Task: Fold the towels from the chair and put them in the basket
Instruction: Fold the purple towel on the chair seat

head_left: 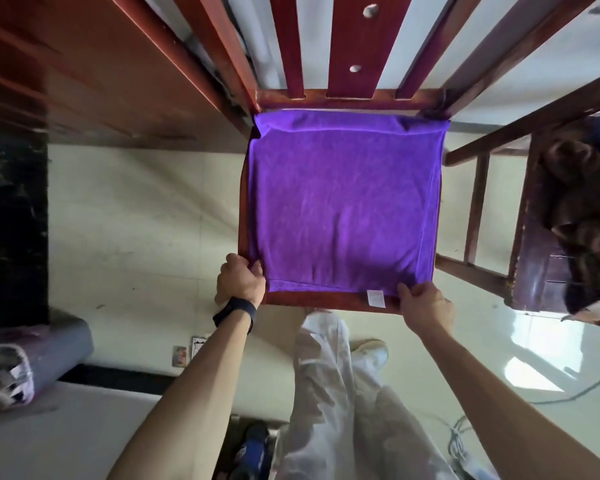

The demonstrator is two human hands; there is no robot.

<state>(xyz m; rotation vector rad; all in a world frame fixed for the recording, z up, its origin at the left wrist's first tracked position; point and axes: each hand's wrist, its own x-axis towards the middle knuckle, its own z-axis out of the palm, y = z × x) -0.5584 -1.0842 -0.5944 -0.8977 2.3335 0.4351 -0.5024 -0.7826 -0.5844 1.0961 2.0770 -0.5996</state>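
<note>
On the chair (326, 302) seat, a purple towel (347, 202) lies flat. The left hand (241, 282) pinches its 7 o'clock corner, the right hand (425, 306) its 5 o'clock corner. It looks soft, light and floppy; the corners seem the best holds.

Purple towel (343, 206) on chair seat (321, 302)

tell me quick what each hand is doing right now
Left hand: grips the near left corner of the purple towel.
Right hand: pinches the towel's near right corner.
</note>
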